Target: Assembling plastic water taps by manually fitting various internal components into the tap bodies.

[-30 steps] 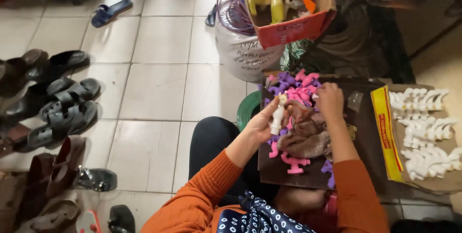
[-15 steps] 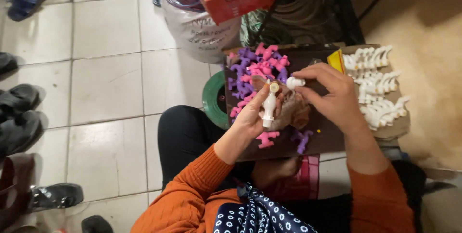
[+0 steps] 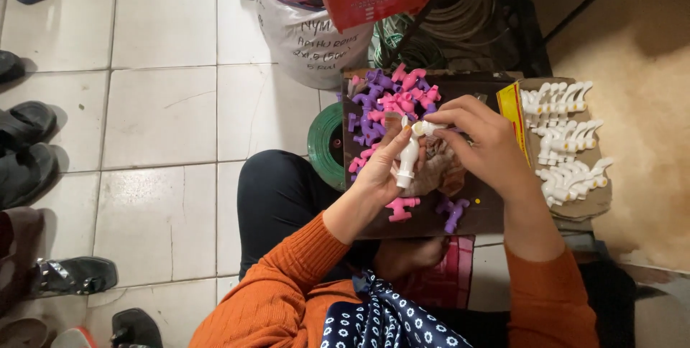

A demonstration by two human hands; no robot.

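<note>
White tap (image 3: 408, 158) looks smooth, glossy plastic; pink & purple handles (image 3: 392, 100) at its 12 o'clock same plastic, matt-ish. Tray (image 3: 474, 211) under them dark, dull cardboard; sleeves (image 3: 287, 283) orange ribbed knit cloth. Floor tiles (image 3: 162, 114) at 9 o'clock glazed ceramic w/ slight sheen.

At frame centre the left hand (image 3: 379, 172) grips a white plastic tap (image 3: 407, 159) upright — the right hand (image 3: 483, 143) pinches its top, above a dark tray (image 3: 480, 213) of pink and purple handles (image 3: 392, 100).

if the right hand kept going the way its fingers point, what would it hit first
The right hand points left toward the white plastic tap in the left hand; its fingertips already touch the tap's top. Past that lies the pink and purple pile, though depth is unclear.
</note>
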